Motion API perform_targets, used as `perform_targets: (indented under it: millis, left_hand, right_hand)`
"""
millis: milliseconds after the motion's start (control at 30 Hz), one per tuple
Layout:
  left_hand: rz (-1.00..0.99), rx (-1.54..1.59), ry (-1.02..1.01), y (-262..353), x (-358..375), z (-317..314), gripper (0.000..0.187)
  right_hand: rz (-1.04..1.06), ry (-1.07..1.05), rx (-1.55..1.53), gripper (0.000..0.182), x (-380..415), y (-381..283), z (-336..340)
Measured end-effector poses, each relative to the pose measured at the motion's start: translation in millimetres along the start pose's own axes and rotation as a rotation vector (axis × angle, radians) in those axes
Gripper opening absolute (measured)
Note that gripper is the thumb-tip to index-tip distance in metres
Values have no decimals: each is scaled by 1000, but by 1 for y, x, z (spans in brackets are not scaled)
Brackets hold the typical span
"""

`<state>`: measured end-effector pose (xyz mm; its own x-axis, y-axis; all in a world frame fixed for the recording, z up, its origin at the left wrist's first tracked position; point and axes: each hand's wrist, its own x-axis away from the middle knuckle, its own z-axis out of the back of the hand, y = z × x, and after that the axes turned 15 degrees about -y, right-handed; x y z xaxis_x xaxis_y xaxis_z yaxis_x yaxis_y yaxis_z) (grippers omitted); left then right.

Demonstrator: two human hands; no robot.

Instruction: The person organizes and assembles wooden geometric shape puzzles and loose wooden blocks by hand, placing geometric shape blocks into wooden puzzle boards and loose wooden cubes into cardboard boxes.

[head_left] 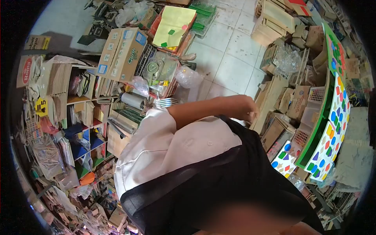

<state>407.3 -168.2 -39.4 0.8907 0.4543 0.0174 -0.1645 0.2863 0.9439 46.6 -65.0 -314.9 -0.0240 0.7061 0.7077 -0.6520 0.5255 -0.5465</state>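
A bare forearm comes out of the white sleeve (147, 135) on the left and crosses in front of the chest. At its end, my left hand (250, 111) is closed, with the fingers curled down. What it holds, if anything, is hidden. Under it lies the edge of the black cloth (235, 176) that drapes over the white shirt. My right hand does not show. A small pale patch beside the left wrist is too unclear to name.
Tiled floor (231, 70) lies ahead. Shelves (87, 100) and cardboard boxes (123, 55) stand on the left, with a yellow sheet (174, 27) beyond. On the right are wooden boxes (272, 23), white baskets (313, 102) and a green-edged board with coloured shapes (333, 125).
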Motion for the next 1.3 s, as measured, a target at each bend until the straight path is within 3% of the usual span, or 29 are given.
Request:
perform_targets:
  millis: [100,200,333,367,433,500,567,633,733,833,867,900,967,1033,1067,1133,1200,1233,1300]
  left_hand:
    - [-61,99,46,-18,1,-16,21]
    - [126,6,55,-31,5,-24,25]
    - [279,25,204,-58,24,-16,28]
    - [314,47,284,-69,30,-16,27]
    - [354,55,366,-96,47,-9,27]
    - [436,133,523,-118,69,9,28]
    - [492,216,715,-144,95,28,29]
    - [567,200,866,-184,125,49,30]
    - [645,228,1086,-266,175,90,30]
    - [694,444,1392,-355,218,139,29]
    - [854,337,1387,-382,233,155,30]
    - [1014,233,1360,-409,247,172,31]
    - [1093,187,1403,-473,272,191,29]
    - [1164,132,1441,-574,303,191,28]
    - [1316,-44,1268,-642,323,171,31]
    - [1464,-194,1083,-674,334,183,33]
    - [1614,235,1198,-685,338,207,42]
    - [1628,257,1200,-710,340,197,42]
    - [1849,236,1099,-742,340,186,48]
  right_hand:
    - [-9,36,-14,33,3,-1,-2]
    - [-1,64,-16,34,0,-3,-2]
    - [60,110,-6,34,-18,-80,3]
    - [89,114,10,35,-31,-103,5]
    - [282,-102,54,31,-131,-71,16]
    - [364,-201,375,26,-161,-145,17]
    - [523,-284,354,15,-201,-205,-5]
    - [442,-460,472,21,-201,-316,-20]
    - [452,-573,575,23,-267,-412,-72]
    - [513,-649,675,24,-337,-496,-128]
    - [638,-590,827,22,-360,-520,-146]
    - [628,-621,846,22,-383,-541,-166]
    - [777,-474,985,21,-437,-582,-211]
    - [899,-470,1045,23,-486,-617,-252]
    - [893,-494,1058,23,-503,-634,-271]
    - [854,-482,1177,26,-537,-666,-311]
    - [832,-512,1236,27,-573,-677,-351]
    - [814,-515,1281,28,-594,-676,-371]
    - [825,-604,1330,34,-619,-676,-401]
